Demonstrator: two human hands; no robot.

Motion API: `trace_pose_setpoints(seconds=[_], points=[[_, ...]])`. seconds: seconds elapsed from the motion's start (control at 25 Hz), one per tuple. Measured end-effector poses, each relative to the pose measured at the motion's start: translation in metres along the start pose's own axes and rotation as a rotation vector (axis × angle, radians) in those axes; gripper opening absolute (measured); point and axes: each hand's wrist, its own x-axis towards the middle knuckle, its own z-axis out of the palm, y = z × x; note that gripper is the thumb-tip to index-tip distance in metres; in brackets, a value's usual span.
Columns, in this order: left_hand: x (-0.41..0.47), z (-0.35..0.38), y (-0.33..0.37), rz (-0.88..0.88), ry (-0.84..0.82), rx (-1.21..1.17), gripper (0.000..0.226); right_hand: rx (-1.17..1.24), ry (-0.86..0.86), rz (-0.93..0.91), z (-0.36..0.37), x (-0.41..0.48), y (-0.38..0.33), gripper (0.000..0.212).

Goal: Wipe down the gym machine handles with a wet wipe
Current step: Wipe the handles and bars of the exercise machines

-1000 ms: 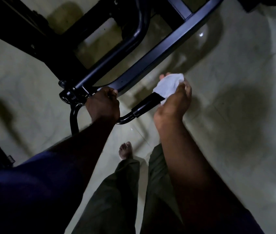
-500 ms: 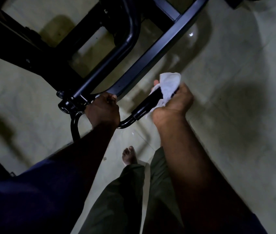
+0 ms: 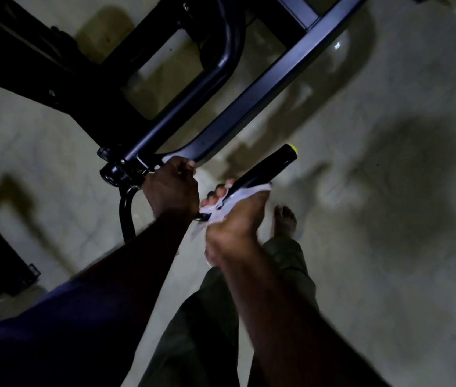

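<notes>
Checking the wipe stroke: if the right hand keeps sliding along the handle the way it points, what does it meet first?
The right hand, closed on the wipe, would run up the bare black handle to its yellow end cap. Beyond that, only floor shows, though depth is unclear.

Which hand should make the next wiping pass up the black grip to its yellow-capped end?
Right. The right hand already has the white wipe wrapped around the lower part of the black grip, below the bare stretch. The left hand holds no wipe; it clamps the bar by the frame joint, apparently steadying it.
</notes>
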Motion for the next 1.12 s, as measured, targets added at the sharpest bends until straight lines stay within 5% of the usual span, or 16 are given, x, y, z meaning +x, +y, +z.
trace_pose_setpoints(seconds=[0.2, 0.52, 0.72, 0.92, 1.12], points=[[-0.003, -0.004, 0.004, -0.029, 0.035, -0.029, 0.021, 0.025, -0.153, -0.204, 0.015, -0.007, -0.072, 0.072], [-0.001, -0.006, 0.003, -0.013, 0.011, -0.067, 0.037, -0.136, 0.001, -0.191, -0.001, -0.019, 0.028, 0.052], [-0.002, -0.006, 0.002, -0.001, 0.022, -0.1, 0.038, -0.068, -0.573, -0.081, -0.022, 0.003, 0.009, 0.058], [0.003, -0.005, -0.002, 0.008, -0.004, -0.089, 0.034, -0.102, -0.224, -0.15, -0.004, -0.014, -0.004, 0.055], [0.005, -0.001, -0.007, 0.045, 0.022, -0.051, 0.025, -0.261, 0.032, -0.452, 0.022, -0.005, -0.075, 0.056]])
